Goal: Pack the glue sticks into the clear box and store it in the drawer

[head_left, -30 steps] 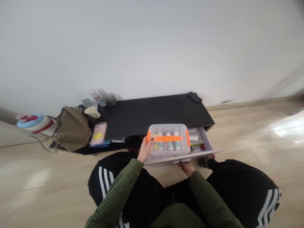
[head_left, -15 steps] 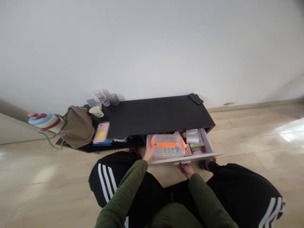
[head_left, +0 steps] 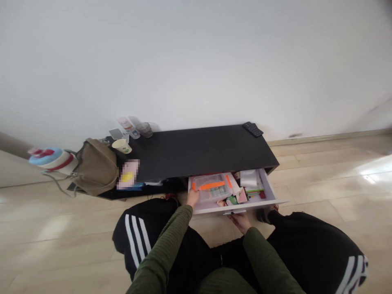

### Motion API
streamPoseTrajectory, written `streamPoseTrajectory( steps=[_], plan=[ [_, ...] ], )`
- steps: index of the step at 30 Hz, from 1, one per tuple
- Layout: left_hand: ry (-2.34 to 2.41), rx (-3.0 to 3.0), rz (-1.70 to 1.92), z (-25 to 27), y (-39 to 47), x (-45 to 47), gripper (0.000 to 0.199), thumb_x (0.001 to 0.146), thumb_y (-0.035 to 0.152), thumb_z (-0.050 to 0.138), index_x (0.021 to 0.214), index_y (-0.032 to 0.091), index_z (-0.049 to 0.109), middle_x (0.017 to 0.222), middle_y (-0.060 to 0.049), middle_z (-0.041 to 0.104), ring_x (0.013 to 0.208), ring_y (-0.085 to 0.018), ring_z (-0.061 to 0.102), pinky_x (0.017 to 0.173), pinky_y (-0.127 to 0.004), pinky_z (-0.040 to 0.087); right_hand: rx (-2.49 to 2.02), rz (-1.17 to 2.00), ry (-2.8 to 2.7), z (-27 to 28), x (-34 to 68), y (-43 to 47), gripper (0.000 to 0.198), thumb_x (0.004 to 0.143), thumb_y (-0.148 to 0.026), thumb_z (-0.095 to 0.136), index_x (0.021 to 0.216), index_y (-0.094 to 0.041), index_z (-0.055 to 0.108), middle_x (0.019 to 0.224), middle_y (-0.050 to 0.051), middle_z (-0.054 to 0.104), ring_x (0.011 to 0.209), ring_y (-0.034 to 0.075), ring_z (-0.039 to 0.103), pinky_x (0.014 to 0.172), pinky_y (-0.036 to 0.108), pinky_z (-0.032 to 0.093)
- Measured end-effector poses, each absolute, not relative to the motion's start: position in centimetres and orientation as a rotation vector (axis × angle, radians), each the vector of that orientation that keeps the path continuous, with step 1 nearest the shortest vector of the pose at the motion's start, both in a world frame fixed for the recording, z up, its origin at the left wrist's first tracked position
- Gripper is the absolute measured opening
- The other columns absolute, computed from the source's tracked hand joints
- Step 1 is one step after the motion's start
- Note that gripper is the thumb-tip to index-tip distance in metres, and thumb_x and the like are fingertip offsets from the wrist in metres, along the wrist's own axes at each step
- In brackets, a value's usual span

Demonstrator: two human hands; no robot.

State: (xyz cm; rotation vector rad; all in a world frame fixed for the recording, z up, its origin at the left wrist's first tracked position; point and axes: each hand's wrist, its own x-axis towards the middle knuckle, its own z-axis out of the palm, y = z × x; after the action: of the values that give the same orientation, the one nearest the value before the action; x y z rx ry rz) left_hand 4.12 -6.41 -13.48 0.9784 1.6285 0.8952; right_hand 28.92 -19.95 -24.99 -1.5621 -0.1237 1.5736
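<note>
A clear plastic storage box (head_left: pixel 211 192) with an orange handle and orange clips lies in the left part of the pulled-out drawer (head_left: pixel 272 196). At the box's left end, the fingers of my left hand (head_left: pixel 192 198) are closed on its edge. My right hand (head_left: pixel 240 223) is below the drawer front, its fingers curled around the metal drawer handle (head_left: pixel 234 212). In front of the box are a green packet (head_left: pixel 232 200) and a pink card-like piece (head_left: pixel 241 195). A translucent pouch (head_left: pixel 248 178) and several coloured pens or sticks (head_left: pixel 255 190) fill the right side.
The black low cabinet (head_left: pixel 196 149) stands against a white wall. On its top are a remote control (head_left: pixel 252 129), a paper cup (head_left: pixel 122 145), a glass (head_left: pixel 145 129), a spray can (head_left: pixel 128 128) and a brown bag (head_left: pixel 97 165). A blue-lidded bottle (head_left: pixel 53 159) is at far left.
My left hand has shifted the storage box back and left, tilting it slightly, so the green packet near the drawer front now shows. My right hand stays at the handle.
</note>
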Motion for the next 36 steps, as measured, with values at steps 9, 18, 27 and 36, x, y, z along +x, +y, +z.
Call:
streamPoseTrajectory(
  steps=[9, 18, 27, 36],
  plan=[
    [1.549, 1.03, 1.085, -10.6, -9.5, 4.1, 0.032, 0.078, 0.02, 0.066, 0.109, 0.02, 0.069, 0.127, -0.012, 0.068, 0.127, -0.026, 0.059, 0.113, -0.04, 0.039, -1.525, 1.51, -0.187, -23.1, 28.7, -15.4, 0.026, 0.065, -0.015, 0.083, 0.078, -0.022, 0.062, 0.075, 0.003, 0.073, 0.079, 0.022, 0.075, 0.074, 0.031, 0.062],
    [1.561, 0.918, 0.969, -13.1, -16.8, 4.1, 0.029, 0.075, 0.022, 0.062, 0.103, 0.022, 0.07, 0.124, -0.013, 0.07, 0.125, -0.027, 0.061, 0.113, -0.042, 0.041, -1.709, 1.509, -0.379, -20.8, 28.2, -7.8, 0.023, 0.076, -0.018, 0.078, 0.071, -0.02, 0.056, 0.067, 0.004, 0.071, 0.064, 0.016, 0.072, 0.056, 0.021, 0.055],
    [1.461, 0.994, 0.762, -11.3, -17.3, 5.2, 0.025, 0.077, 0.02, 0.062, 0.1, 0.017, 0.069, 0.115, -0.012, 0.072, 0.116, -0.023, 0.065, 0.107, -0.037, 0.045, -1.992, 1.606, -0.862, -13.2, 27.9, -1.1, 0.017, 0.083, -0.019, 0.068, 0.068, -0.017, 0.061, 0.05, 0.002, 0.063, 0.049, 0.014, 0.063, 0.047, 0.018, 0.04],
    [0.362, 0.948, 1.051, 4.1, -10.6, 4.9, 0.057, 0.064, 0.04, 0.085, 0.117, 0.028, 0.069, 0.047, 0.014, 0.035, 0.036, -0.003, 0.029, 0.041, -0.016, 0.028, -0.481, 1.75, -1.496, 5.6, 30.9, -6.9, 0.062, 0.073, -0.038, 0.084, 0.131, -0.029, 0.065, 0.054, -0.008, 0.057, 0.047, 0.008, 0.047, 0.049, 0.021, 0.035]
  ],
)
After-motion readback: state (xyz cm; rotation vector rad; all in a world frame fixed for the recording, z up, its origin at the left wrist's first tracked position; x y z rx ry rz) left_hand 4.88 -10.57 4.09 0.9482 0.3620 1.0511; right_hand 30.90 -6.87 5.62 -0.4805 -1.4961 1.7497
